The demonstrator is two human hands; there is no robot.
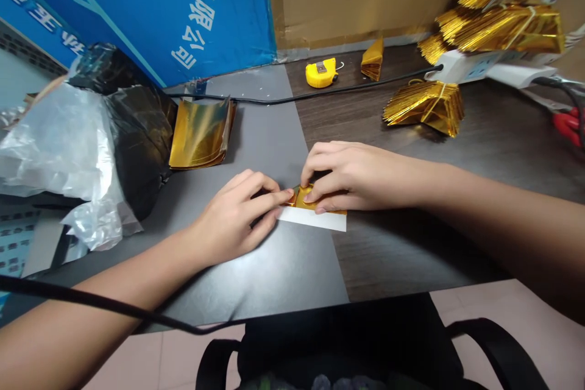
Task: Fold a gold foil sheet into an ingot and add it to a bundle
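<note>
One shiny gold sheet, white-edged, left fingers, right fingers pressing, grip unclear

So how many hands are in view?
2: the left hand, its fingertips at the left part of the gold foil above the white strip, and the right hand, touching that foil farther right.

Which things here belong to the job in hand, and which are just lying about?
In the job:
- gold-and-white sheet, under left hand and right hand
- probably the gold stack at left and the bound gold bundle

Seemingly just lying about:
- yellow tape measure
- black cable
- translucent plastic bag
</note>
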